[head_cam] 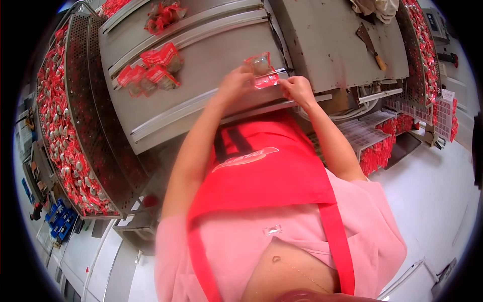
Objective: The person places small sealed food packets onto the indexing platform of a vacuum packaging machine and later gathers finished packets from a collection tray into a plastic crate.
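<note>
A red and clear plastic packet with a round greyish item inside lies at the right end of the metal work surface, its lower red end across a metal sealing bar. My left hand is at the packet's left edge, fingers bent; its grip cannot be made out. With fingertips together, my right hand pinches the packet's lower right corner. Several like packets lie in a group to the left, and a further bunch sits beyond them near the top.
A perforated metal bin wall holds back many red packets on the left. On the right metal table lie a wooden-handled scraper or knife and a crumpled cloth. White plastic racks with red packets stand lower right.
</note>
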{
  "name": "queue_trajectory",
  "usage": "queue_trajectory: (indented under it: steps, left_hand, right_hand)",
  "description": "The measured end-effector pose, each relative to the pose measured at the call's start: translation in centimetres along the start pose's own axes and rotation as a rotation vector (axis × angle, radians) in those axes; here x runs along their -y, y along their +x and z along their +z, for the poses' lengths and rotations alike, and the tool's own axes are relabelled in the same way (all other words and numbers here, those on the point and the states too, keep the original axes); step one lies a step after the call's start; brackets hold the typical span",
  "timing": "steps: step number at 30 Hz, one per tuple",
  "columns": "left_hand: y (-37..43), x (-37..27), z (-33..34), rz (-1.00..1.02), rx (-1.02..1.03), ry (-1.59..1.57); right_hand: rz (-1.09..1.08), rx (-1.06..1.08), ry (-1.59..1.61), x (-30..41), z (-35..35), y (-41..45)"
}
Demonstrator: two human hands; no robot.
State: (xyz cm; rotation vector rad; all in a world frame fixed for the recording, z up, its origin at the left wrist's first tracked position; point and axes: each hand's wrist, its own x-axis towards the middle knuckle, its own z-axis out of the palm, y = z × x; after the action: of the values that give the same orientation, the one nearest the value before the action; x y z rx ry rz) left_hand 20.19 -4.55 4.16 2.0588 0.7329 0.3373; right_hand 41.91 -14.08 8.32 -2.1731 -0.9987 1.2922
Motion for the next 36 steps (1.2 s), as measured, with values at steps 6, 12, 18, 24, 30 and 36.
queue_trajectory:
  steps: [6, 12, 18, 24, 30, 36]
  left_hand:
    - [-4.4, 2.0, -2.4, -0.168, -0.165, -0.056]
    - [-8.1, 6.4, -5.2, -0.341, -0.429, -0.016]
    - [-10.0, 9.2, -6.8, -0.342, -0.564, 0.121]
    - [-9.8, 10.3, -6.3, -0.435, -0.624, 0.004]
    - [-7.5, 9.1, -6.4, -0.655, -0.609, -0.877]
    - [-6.4, 5.8, -7.1, -0.89, -0.346, -1.023]
  right_hand:
    - [-0.331, 0.016, -0.188, 5.0, 1.3, 1.8]
    - [-0.517, 0.231, 0.113, 11.9, 12.0, 9.0]
    - [-0.099, 0.495, 0.816, 18.3, 20.2, 13.5]
    - [-0.036, 0.457, 0.877, 16.5, 19.3, 13.8]
    - [-0.128, 0.406, 0.566, 10.3, 13.4, 9.6]
    - [-0.022, 0.342, 0.574, 8.6, 12.7, 6.8]
